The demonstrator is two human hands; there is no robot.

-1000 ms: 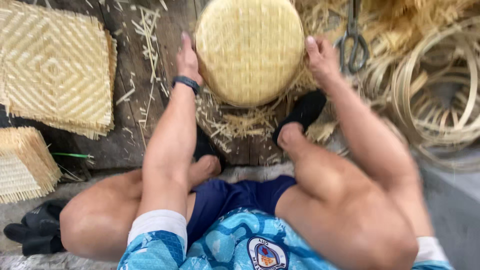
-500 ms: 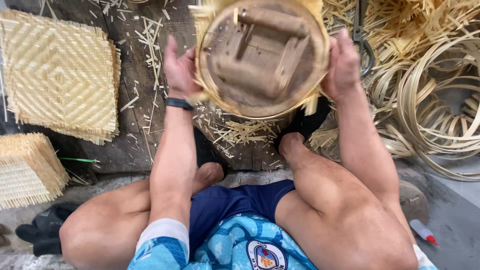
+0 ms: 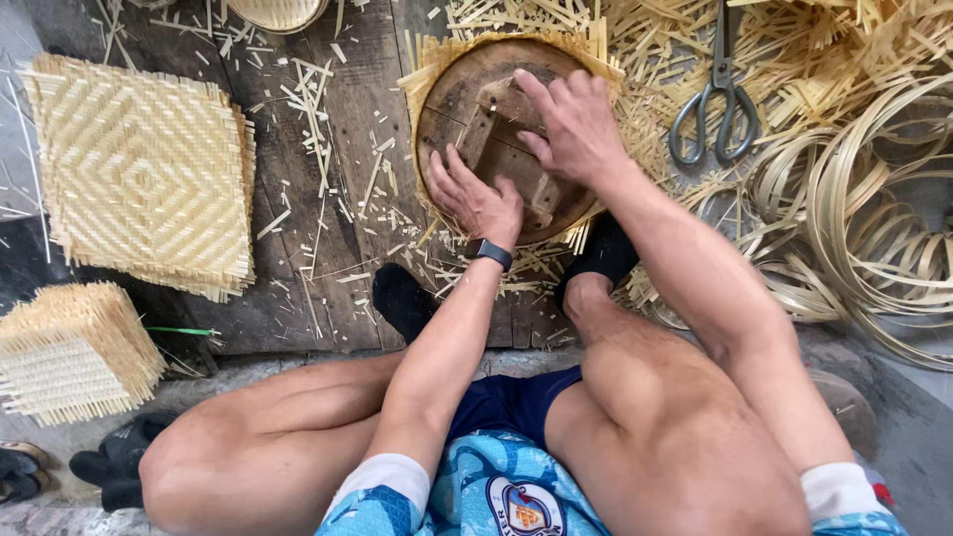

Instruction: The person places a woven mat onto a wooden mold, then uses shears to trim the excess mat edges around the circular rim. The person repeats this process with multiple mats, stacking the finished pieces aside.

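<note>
**Both hands pressing on a round wooden mould**

The left hand lies flat, fingers spread, on the near rim of the round wooden mould with bamboo strips around its edge. The right hand presses its wooden crosspiece, fingers extended, gripping nothing. Far right lie grey metal scissors; left, a square woven bamboo mat.

Dark weathered wooden plank platform lying strewn with pale bamboo splinters, grey concrete floor showing along its near edge and right corner, soft even daylight falling across everything
</note>
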